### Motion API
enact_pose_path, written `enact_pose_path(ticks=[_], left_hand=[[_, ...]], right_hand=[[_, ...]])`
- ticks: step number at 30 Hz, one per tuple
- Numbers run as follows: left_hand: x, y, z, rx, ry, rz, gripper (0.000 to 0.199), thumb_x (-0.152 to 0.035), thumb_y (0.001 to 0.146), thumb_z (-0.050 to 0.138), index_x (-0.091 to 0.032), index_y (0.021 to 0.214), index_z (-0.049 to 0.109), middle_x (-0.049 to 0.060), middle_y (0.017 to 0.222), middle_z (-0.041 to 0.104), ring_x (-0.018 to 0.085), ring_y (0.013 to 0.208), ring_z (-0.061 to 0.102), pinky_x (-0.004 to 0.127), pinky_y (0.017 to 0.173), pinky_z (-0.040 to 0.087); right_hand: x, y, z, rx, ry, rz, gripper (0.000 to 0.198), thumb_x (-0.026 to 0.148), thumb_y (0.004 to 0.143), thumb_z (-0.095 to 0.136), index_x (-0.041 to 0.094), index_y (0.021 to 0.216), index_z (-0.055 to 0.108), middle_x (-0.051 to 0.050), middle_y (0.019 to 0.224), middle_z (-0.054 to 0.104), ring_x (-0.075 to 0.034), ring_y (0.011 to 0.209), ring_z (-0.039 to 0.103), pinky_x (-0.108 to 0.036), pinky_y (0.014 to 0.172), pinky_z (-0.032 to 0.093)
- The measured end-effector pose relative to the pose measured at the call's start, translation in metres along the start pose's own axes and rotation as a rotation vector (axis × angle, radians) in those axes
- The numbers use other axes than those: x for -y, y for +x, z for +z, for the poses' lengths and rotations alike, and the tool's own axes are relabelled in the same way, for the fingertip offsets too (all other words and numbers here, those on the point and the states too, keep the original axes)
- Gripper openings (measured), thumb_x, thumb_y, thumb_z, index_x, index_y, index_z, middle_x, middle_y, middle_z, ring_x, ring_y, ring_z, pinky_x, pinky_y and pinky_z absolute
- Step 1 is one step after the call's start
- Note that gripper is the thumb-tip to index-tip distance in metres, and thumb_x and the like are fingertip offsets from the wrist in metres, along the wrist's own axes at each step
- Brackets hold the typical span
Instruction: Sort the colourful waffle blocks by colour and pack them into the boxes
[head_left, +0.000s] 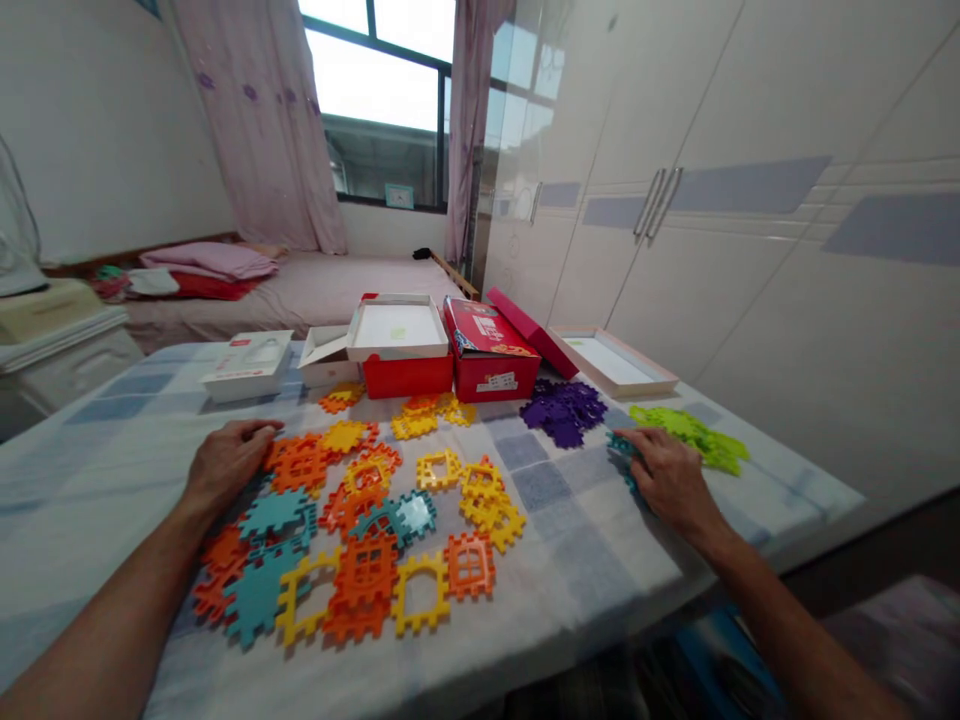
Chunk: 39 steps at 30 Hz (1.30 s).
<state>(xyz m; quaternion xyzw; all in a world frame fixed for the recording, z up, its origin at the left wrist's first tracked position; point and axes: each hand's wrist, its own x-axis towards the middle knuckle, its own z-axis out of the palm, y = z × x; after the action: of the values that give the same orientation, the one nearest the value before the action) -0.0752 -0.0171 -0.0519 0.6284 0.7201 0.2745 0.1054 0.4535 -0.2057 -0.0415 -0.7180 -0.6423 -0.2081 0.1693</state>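
Under the fingers of the right hand [670, 480], teal pieces [619, 444]; whether clamped, I cannot tell | left of those fingers, I see purple pieces [564, 412]; to their right, lime-green pieces [697, 436] | just beside the left hand's [227, 460] fingers, orange pieces [300, 464]; apart or together, I cannot tell

The right hand [669, 476] partly hides teal plastic [619, 446], and the white label [500, 382] is too small to read.
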Motion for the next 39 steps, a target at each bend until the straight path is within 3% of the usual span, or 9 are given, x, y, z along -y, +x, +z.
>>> enact_pose_path(ticks=[6,12,17,20,23,26,31,35,39], left_hand=[[0.006,0.003,0.005,-0.049,-0.024,-0.005,0.03,-0.035,0.076,0.046,-0.026,0.091,0.07,-0.002,0.094,0.073,0.022,0.087,0.064,0.029,0.076,0.048],[0.0,-0.001,0.004,-0.053,-0.047,0.03,0.036,-0.031,0.077,0.045,-0.018,0.095,0.073,0.007,0.1,0.072,0.022,0.093,0.064,0.028,0.081,0.048],[-0.002,-0.002,0.006,-0.083,-0.053,0.028,0.037,-0.028,0.076,0.044,-0.019,0.095,0.074,0.007,0.102,0.072,0.021,0.095,0.064,0.027,0.086,0.047],[-0.002,-0.003,0.007,-0.089,-0.065,0.033,0.039,-0.028,0.076,0.043,-0.016,0.097,0.074,0.009,0.104,0.071,0.021,0.096,0.064,0.027,0.086,0.047],[-0.001,-0.003,0.008,-0.087,-0.083,0.03,0.039,-0.028,0.077,0.043,-0.015,0.097,0.074,0.009,0.103,0.071,0.021,0.095,0.064,0.027,0.085,0.047],[-0.001,-0.003,0.008,-0.079,-0.096,0.017,0.037,-0.027,0.077,0.044,-0.016,0.097,0.074,0.008,0.102,0.072,0.02,0.094,0.064,0.027,0.084,0.048],[-0.002,-0.003,0.008,-0.083,-0.092,0.016,0.036,-0.025,0.079,0.044,-0.016,0.097,0.074,0.007,0.103,0.071,0.019,0.094,0.064,0.025,0.085,0.047],[-0.004,-0.004,0.008,-0.093,-0.085,0.006,0.035,-0.024,0.08,0.044,-0.017,0.097,0.074,0.006,0.106,0.071,0.018,0.095,0.063,0.025,0.086,0.047],[-0.005,-0.005,0.008,-0.093,-0.079,0.004,0.035,-0.023,0.079,0.045,-0.017,0.097,0.074,0.006,0.105,0.071,0.019,0.095,0.063,0.025,0.086,0.047]], right_hand=[[0.002,-0.013,0.006,0.188,-0.029,-0.073,0.041,0.029,0.082,0.047,0.024,0.121,0.059,-0.012,0.125,0.059,-0.029,0.116,0.051,-0.056,0.098,0.032],[0.02,0.004,-0.007,0.0,0.137,-0.12,0.036,0.036,0.085,0.046,0.019,0.111,0.064,-0.014,0.117,0.062,-0.031,0.115,0.052,-0.052,0.098,0.038],[0.098,0.024,-0.03,0.151,0.52,-0.248,0.029,0.034,0.089,0.045,0.025,0.111,0.062,-0.009,0.117,0.062,-0.024,0.105,0.059,-0.041,0.092,0.047],[0.155,0.035,-0.034,0.322,0.68,-0.461,0.028,0.03,0.09,0.047,0.026,0.114,0.061,-0.008,0.118,0.061,-0.021,0.106,0.058,-0.037,0.092,0.046],[0.2,0.048,-0.028,0.459,0.708,-0.699,0.036,0.022,0.086,0.054,0.025,0.122,0.056,-0.008,0.123,0.059,-0.021,0.115,0.051,-0.039,0.097,0.042],[0.227,0.055,-0.016,0.534,0.62,-0.813,0.047,0.016,0.079,0.06,0.025,0.124,0.055,-0.009,0.122,0.059,-0.025,0.117,0.048,-0.044,0.097,0.037],[0.237,0.056,0.005,0.519,0.52,-0.742,0.03,0.012,0.08,0.053,0.022,0.106,0.065,-0.008,0.101,0.064,-0.024,0.1,0.052,-0.041,0.088,0.038],[0.229,0.06,0.01,0.4,0.582,-0.614,0.022,0.009,0.082,0.048,0.019,0.089,0.067,-0.008,0.089,0.063,-0.022,0.092,0.053,-0.038,0.084,0.04],[0.225,0.06,-0.002,0.458,0.717,-0.691,0.025,0.019,0.082,0.057,0.022,0.106,0.063,-0.008,0.106,0.061,-0.022,0.104,0.051,-0.04,0.092,0.039]])
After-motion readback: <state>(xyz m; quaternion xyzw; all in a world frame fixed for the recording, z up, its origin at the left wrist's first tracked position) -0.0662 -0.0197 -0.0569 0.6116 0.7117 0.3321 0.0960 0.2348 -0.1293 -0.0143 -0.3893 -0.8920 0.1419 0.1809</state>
